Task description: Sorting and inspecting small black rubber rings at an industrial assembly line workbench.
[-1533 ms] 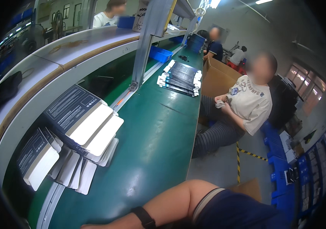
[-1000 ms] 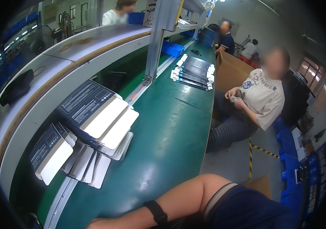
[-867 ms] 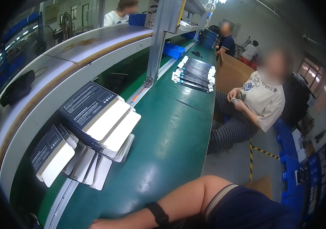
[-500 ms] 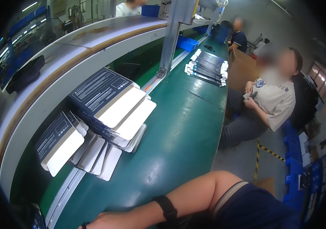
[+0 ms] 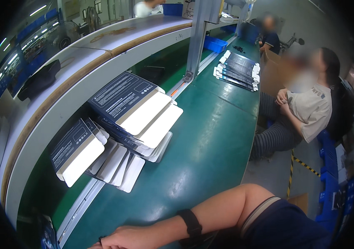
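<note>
My right hand [image 5: 121, 239] is low in the view, over the green tabletop [image 5: 185, 153], its forearm reaching in from the lower right with a black band on the wrist. The fingers look bent and are partly cut off by the lower edge. A small black thing shows at them, too little of it to name. Nearest ahead of the hand are dark printed cartons with open white flaps: a large stack [image 5: 123, 97], a carton on the left [image 5: 71, 143], and several splayed flaps [image 5: 121, 168] between them. My left hand is out of view.
A curved white shelf [image 5: 69, 66] runs along the left, a metal post [image 5: 196, 54] rising beside it. Farther along lie flat dark cartons [image 5: 237, 70] and a blue bin [image 5: 215, 44]. A seated co-worker [image 5: 310, 108] is at the right edge; another person [image 5: 270, 37] is beyond.
The view has shifted, so the table and cartons appear farther right. More of my right hand shows at the lower edge. The co-worker's head has turned.
</note>
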A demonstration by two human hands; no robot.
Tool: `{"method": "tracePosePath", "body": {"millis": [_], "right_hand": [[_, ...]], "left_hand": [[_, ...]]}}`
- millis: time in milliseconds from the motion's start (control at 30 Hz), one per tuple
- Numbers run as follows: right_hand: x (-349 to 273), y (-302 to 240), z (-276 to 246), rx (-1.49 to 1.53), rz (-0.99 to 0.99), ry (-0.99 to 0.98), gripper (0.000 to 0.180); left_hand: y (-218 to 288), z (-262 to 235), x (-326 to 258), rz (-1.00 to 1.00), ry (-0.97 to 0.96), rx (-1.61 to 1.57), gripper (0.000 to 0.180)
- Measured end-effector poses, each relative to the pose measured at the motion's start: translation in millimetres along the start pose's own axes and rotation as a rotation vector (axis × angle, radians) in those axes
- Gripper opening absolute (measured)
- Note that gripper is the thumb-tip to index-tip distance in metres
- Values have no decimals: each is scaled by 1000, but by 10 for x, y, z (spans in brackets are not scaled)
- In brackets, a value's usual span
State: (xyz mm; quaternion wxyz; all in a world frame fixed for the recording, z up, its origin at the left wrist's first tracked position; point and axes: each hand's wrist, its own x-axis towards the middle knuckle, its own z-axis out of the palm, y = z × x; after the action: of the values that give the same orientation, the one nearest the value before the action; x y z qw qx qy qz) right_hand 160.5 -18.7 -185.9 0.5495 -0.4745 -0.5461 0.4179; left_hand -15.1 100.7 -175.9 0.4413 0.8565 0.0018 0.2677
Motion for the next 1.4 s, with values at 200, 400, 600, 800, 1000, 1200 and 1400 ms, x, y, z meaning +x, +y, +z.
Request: {"method": "tracePosePath", "body": {"millis": [200,400,600,800,1000,1200,1400], "right_hand": [[5,-35,2,34,-11,19,10],[44,142,32,124,-142,107,16],[6,-50,-6,85,1,107,18],[1,-29,-2,65,-25,112,19],[3,-45,-3,74,-24,108,20],[-1,-65,-19,78,5,75,22],[-3,-83,-37,87,33,61,23]], "left_hand": [[8,-14,-20,-49,26,-5,23],[-15,-44,-50,-73,19,60,26],[-2,-55,-15,-65,-19,105,22],[18,-39,14,-62,-38,113,20],[-34,-48,-19,-48,-26,121,17],[-52,-47,-40,-53,-12,113,15],[-14,-42,-19,-63,8,142,16]]}}
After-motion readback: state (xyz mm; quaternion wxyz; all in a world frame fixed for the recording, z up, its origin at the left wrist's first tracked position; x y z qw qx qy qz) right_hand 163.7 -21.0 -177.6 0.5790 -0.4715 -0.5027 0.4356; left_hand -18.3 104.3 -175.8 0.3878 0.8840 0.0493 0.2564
